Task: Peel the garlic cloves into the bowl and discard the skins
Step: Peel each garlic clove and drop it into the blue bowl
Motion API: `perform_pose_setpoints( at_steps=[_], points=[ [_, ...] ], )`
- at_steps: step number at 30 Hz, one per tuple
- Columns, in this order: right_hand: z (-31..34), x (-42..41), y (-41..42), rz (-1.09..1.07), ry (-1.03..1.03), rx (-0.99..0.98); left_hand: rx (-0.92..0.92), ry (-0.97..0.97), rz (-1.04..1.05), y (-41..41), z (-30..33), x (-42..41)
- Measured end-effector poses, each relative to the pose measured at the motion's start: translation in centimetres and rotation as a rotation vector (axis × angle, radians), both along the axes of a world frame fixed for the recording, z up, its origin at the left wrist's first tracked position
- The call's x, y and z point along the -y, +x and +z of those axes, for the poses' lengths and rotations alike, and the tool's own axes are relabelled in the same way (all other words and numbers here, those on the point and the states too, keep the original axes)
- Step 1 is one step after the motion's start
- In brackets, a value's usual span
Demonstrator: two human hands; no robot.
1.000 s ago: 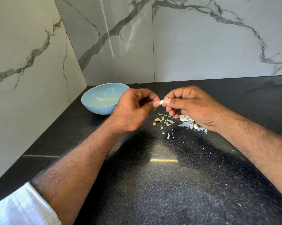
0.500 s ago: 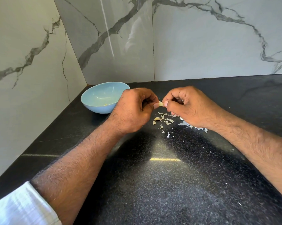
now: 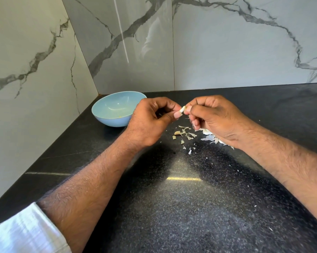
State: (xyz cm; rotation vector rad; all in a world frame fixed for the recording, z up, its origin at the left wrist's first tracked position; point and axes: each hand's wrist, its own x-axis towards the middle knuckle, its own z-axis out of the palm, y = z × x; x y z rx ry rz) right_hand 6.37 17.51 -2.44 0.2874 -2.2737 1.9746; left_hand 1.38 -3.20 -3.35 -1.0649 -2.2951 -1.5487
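Both hands raised above a black speckled countertop (image 3: 181,207), meeting fingertip to fingertip. Left hand (image 3: 150,121) pinches 1 small white garlic clove (image 3: 182,109) between thumb and forefinger; right hand (image 3: 214,117) pinches the same clove from the other side, remaining fingers curled in. Clove is off the counter, between the 2 hands, right of the bowl and not over it. Light blue bowl (image 3: 106,116) sits near the back-left corner, just beside the left hand's knuckles, close to where the 2 marble-veined wall panels (image 3: 236,48) meet; cannot tell what lies inside beyond a faint yellowish speck. Garlic skins (image 3: 186,134) scattered on the counter below the hands, some running under the right wrist, where whitish garlic pieces (image 3: 207,132) also lie. Open counter runs wide toward the near edge and off to the right. Left wall closes in along the counter's left edge. White sleeve (image 3: 24,234) at lower left.
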Motion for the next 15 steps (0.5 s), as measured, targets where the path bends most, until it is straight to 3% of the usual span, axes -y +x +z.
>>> perform_pose_setpoints(
  at_steps=[5, 12, 15],
  points=[
    [-0.03, -0.12, -0.05, 0.005, -0.036, 0.034, 0.115, 0.040, -0.034, 0.36, 0.16, -0.21],
    [-0.68, -0.78, -0.34, -0.247, 0.387, -0.062, 0.190, 0.101, -0.002, 0.37, 0.36, -0.15],
    [-0.37, -1.05, -0.23, -0.242, 0.332, -0.085, 0.154, 0.034, 0.056, 0.13, 0.09, -0.13]
  ],
)
